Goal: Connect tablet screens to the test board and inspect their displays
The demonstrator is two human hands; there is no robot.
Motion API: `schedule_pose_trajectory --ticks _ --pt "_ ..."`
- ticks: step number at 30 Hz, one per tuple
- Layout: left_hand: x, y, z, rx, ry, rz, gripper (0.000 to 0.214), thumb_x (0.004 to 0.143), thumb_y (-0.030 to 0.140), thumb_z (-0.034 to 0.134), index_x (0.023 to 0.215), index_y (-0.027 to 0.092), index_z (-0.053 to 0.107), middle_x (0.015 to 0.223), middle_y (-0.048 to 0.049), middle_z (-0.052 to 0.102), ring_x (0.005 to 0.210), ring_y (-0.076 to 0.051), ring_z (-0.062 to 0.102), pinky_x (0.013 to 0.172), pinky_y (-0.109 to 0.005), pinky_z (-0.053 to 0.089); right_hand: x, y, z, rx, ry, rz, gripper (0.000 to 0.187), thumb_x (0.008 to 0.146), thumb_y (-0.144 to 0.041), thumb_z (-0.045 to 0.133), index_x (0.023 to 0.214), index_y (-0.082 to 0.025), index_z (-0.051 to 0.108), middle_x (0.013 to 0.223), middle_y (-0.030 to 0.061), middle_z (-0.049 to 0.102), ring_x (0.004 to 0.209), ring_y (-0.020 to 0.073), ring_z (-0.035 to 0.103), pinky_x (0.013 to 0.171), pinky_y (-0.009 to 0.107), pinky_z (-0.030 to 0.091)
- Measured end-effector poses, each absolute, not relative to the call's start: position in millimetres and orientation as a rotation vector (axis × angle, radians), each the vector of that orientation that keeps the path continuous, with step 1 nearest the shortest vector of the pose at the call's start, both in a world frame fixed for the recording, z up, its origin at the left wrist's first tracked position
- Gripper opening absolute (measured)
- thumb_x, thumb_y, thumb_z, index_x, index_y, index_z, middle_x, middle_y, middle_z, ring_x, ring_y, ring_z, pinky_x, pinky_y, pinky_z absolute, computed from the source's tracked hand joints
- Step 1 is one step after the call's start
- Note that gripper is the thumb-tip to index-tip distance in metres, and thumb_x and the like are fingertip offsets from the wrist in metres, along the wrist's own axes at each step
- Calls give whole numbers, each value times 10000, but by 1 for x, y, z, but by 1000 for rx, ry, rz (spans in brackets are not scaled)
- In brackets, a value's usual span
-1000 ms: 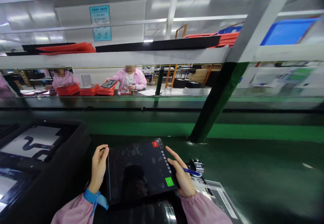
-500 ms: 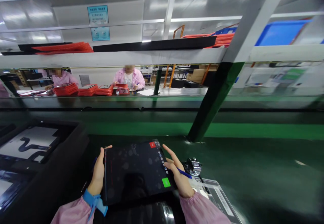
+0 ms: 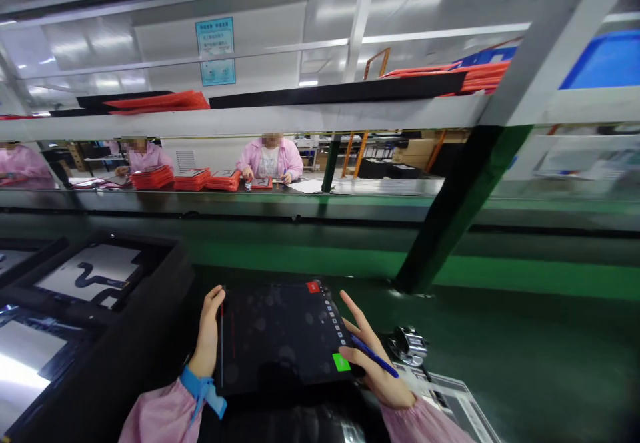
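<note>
Head view: dark panel held at 6 o'clock over the green bench.
A black tray is seen at 9 o'clock. The panel's left edge is gripped by the left hand; its right edge is supported by the right hand, fingers spread, with a blue pen pinched.

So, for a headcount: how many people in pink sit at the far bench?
3: one person at the left edge, a second person behind the red stacks, a third person mid-bench. Others may be hidden behind the post.
</note>
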State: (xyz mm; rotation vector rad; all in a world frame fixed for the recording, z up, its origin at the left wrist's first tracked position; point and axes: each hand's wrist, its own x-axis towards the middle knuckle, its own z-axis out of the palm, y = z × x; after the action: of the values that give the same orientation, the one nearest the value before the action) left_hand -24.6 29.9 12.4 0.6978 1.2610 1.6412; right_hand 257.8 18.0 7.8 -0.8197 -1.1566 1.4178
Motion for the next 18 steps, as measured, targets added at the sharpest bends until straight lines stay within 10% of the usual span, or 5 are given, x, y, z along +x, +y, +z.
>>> schedule_pose_trajectory --ticks 18 --pt "-27 24 20 931 974 1434 949 687 323 718 1485 269 206 1470 -75 431 1323 -319 423 1084 -439 377 262 32 -11 -722 -1166 1430 898 640 -221 692 1453 -308 321 1222 55 619 904 220 627 779 341 463"
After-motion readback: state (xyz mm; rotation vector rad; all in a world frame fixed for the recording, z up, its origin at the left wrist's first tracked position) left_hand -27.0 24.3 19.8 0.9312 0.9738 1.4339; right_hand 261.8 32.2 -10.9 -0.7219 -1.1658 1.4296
